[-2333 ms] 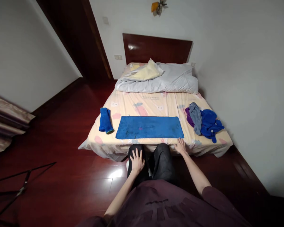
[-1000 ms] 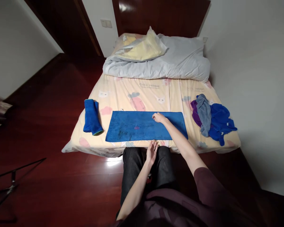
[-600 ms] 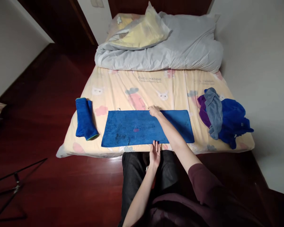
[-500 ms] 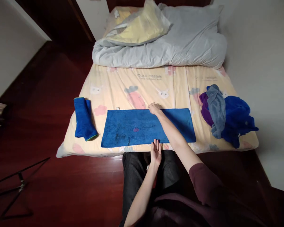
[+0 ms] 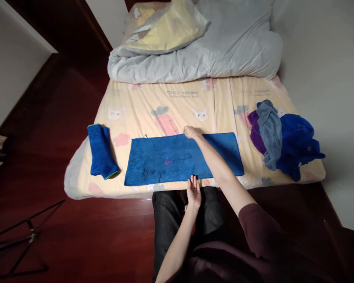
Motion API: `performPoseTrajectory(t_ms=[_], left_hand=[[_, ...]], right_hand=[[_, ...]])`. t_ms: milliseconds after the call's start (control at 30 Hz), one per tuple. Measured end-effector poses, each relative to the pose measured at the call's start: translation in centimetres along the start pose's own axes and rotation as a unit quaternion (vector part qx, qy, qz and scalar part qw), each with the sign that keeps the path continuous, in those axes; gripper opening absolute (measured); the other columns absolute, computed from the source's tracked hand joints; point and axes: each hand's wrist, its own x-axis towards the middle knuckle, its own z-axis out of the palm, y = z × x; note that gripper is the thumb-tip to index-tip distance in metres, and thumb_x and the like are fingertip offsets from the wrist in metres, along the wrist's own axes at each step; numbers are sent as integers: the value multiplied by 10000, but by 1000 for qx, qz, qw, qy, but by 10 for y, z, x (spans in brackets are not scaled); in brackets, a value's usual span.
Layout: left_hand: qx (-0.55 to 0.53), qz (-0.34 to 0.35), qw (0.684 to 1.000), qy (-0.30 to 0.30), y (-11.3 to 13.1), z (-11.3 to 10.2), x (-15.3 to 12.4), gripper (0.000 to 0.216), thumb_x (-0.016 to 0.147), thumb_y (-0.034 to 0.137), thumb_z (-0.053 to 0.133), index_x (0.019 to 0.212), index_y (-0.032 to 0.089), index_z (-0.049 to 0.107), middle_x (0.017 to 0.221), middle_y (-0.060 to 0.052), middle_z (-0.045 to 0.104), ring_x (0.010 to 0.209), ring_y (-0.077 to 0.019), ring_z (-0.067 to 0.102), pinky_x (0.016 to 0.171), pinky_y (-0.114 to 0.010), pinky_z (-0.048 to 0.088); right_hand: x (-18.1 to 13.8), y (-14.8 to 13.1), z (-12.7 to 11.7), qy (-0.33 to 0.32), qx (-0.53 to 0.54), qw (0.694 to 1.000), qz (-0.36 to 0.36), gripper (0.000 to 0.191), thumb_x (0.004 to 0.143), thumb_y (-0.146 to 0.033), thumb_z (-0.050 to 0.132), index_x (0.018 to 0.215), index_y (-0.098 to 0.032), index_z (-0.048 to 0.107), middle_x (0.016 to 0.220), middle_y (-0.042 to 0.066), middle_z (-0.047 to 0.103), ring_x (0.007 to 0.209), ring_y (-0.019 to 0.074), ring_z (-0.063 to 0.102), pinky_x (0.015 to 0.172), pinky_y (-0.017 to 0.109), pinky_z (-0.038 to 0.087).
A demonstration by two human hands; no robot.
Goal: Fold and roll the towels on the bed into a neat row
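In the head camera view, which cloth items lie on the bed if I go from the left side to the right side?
Rolled blue towel → flat blue towel → pile of purple, grey and blue cloths.

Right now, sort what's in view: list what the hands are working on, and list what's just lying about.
In hand:
- flat blue towel
- right hand at its far edge
- left hand at its near edge

Lying about:
- rolled blue towel
- heap of cloths
- grey duvet
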Motion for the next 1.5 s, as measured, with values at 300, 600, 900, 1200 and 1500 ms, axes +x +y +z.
performPoseTrajectory(t_ms=[300,600,900,1200,1500], left_hand=[[11,8,1000,8,4,-2,-14,243,1064,197,509,993,158,738,1424,-109,667,1369,-171,604,1031,-230,584],[28,31,999,-31,8,-13,-44,236,1058,195,520,970,167,737,1244,-99,745,1208,-142,705,1013,-223,585],[75,95,990,-74,28,-26,-79,159,1011,165,602,917,148,729,1049,-96,768,1022,-130,747,1038,-276,564],[234,326,898,-178,137,6,-107,315,737,409,880,839,159,718,882,-67,710,926,-189,705,883,-316,546],[431,556,683,-195,254,91,-151,402,748,576,768,774,187,669,760,-27,615,787,-189,570,758,-311,473]], right_hand=[[-7,-1,-3,55,116,992,13,210,958,-220,650,1157,-254,709,1117,51,738,964,190,693,847,261,523],[-36,-6,-33,108,164,980,-23,210,906,-151,640,1070,-212,756,997,41,792,948,182,720,859,234,528],[-90,-22,-83,164,230,956,-85,100,852,-140,683,931,-180,730,925,52,806,873,186,742,822,248,551],[-173,-20,-141,242,391,878,-133,114,840,-227,695,933,-174,655,883,48,764,823,167,710,787,275,549],[-260,-6,-156,261,531,789,-165,473,606,-477,918,875,-183,662,782,13,724,746,143,670,737,267,536]])
